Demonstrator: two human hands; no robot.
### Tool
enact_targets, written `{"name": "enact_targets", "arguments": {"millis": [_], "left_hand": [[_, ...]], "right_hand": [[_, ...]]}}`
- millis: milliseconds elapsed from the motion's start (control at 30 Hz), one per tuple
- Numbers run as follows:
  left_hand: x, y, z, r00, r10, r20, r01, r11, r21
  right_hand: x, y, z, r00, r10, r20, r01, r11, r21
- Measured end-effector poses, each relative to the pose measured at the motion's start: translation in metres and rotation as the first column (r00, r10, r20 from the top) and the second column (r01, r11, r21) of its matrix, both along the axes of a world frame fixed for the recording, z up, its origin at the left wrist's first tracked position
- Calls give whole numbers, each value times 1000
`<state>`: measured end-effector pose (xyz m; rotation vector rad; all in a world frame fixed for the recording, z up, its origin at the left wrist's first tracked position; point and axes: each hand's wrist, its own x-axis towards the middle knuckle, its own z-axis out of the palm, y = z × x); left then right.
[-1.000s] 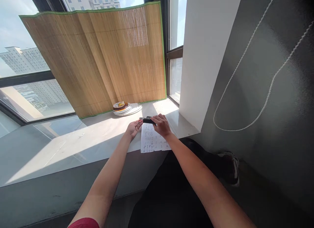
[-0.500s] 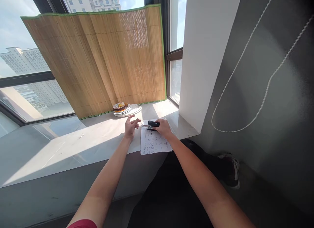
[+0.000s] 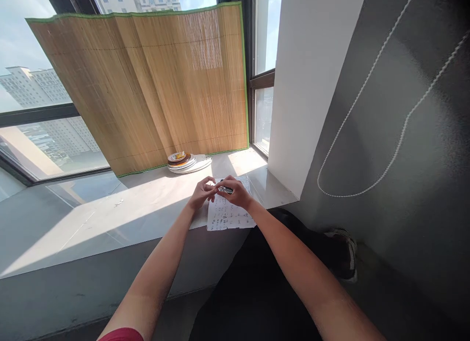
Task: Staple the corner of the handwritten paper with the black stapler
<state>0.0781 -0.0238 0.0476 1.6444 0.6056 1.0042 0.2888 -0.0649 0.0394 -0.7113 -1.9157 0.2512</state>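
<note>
A black stapler [image 3: 226, 189] with a silvery metal part is held low over a sheet of handwritten paper [image 3: 230, 217] on the window sill. My right hand [image 3: 239, 194] is closed around its right end and hides much of it. At the stapler's left end, the fingers of my left hand [image 3: 200, 194] are bent together in a pinch and meet the right fingertips. What lies exactly between the left fingertips is too small and covered to make out. The paper's lower edge reaches the front edge of the sill.
A stack of plates [image 3: 181, 161] stands on the sill [image 3: 147, 196] behind my left hand. A bamboo mat [image 3: 157, 86] with green edging leans against the window. A white pillar [image 3: 308, 86] and a hanging bead cord [image 3: 367, 190] are at the right.
My left hand has moved right and its fingers have closed in at the stapler's left end. My right hand has shifted slightly left and turned over the stapler, covering more of it.
</note>
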Motion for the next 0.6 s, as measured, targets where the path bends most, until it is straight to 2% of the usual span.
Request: {"name": "enact_targets", "arguments": {"millis": [100, 167, 200, 233, 267, 300, 333, 367, 400, 467, 600], "left_hand": [[1, 1, -2, 999, -24, -26, 24, 1000, 16], [-1, 5, -5, 1000, 12, -15, -12, 999, 40], [-3, 10, -6, 996, 85, 16, -86, 995, 57], [-6, 16, -7, 975, 217, 52, -220, 973, 71], [-10, 23, -8, 921, 381, 86, -387, 919, 76], [-15, 32, -9, 828, 550, 108, -558, 827, 70], [-20, 41, -10, 712, 697, 85, -702, 708, 73], [-25, 51, -10, 651, 758, 49, -759, 646, 82], [-30, 61, -11, 624, 781, 14, -778, 620, 101], [-34, 79, -12, 639, 767, -47, -755, 638, 152], [-26, 104, -18, 720, 674, -167, -636, 737, 228]], "right_hand": [[-2, 0, 2, 1000, 23, -21, -23, 999, -28], [2, 5, 5, 997, -16, -78, 13, 999, -35], [8, 9, 6, 989, -75, -127, 69, 997, -44], [16, 14, 7, 970, -169, -176, 159, 985, -72], [28, 21, 6, 930, -300, -212, 279, 952, -125], [41, 27, 5, 870, -445, -212, 407, 891, -200], [56, 34, 2, 795, -588, -149, 532, 793, -297], [71, 41, -2, 712, -701, -40, 635, 668, -387], [85, 47, -7, 660, -751, 8, 682, 594, -427], [107, 58, -19, 599, -797, 76, 727, 501, -470], [120, 78, -36, 580, -801, 145, 741, 445, -503]]}}
